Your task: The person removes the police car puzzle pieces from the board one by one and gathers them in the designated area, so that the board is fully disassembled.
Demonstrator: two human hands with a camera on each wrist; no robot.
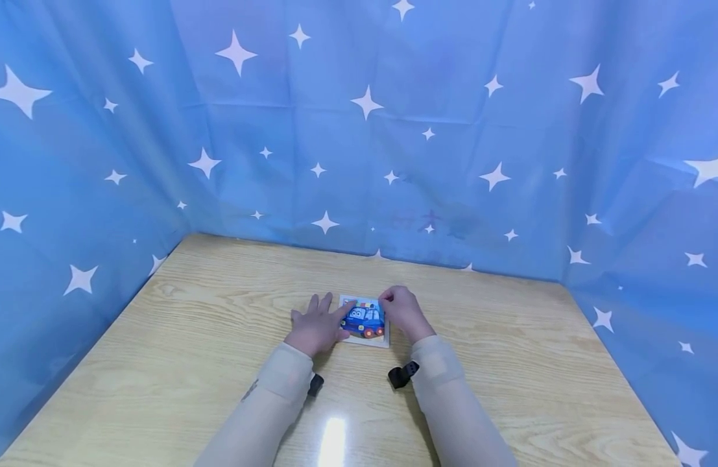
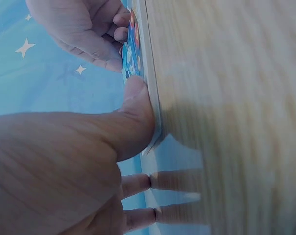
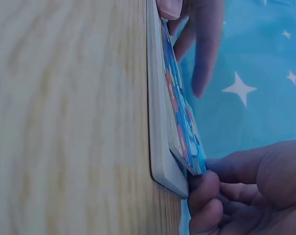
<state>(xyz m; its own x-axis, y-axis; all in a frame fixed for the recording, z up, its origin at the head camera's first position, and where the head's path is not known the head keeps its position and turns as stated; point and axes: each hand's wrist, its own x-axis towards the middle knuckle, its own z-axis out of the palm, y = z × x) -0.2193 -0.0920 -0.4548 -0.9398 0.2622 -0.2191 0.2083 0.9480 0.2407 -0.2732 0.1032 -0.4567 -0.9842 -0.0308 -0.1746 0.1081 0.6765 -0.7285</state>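
Observation:
A small jigsaw puzzle (image 1: 363, 320) with a blue cartoon car lies in a pale shallow tray (image 1: 367, 343). My left hand (image 1: 316, 324) spreads its fingers beside the tray's left side, its thumb resting on the near left corner. The fingers of my right hand (image 1: 404, 311) pinch the puzzle's far right edge. In the right wrist view, the puzzle's picture layer (image 3: 180, 107) slants up out of the tray (image 3: 160, 147) at the end where the right fingers (image 3: 231, 166) grip it. The left wrist view shows the left thumb (image 2: 135, 117) against the tray rim.
The tray stands on a wood-grain table (image 1: 218, 389), towards its far side. Behind and along both sides hangs a blue curtain (image 1: 335, 130) with white stars. Each wrist wears a small black camera (image 1: 401, 376). Light glares off the near tabletop.

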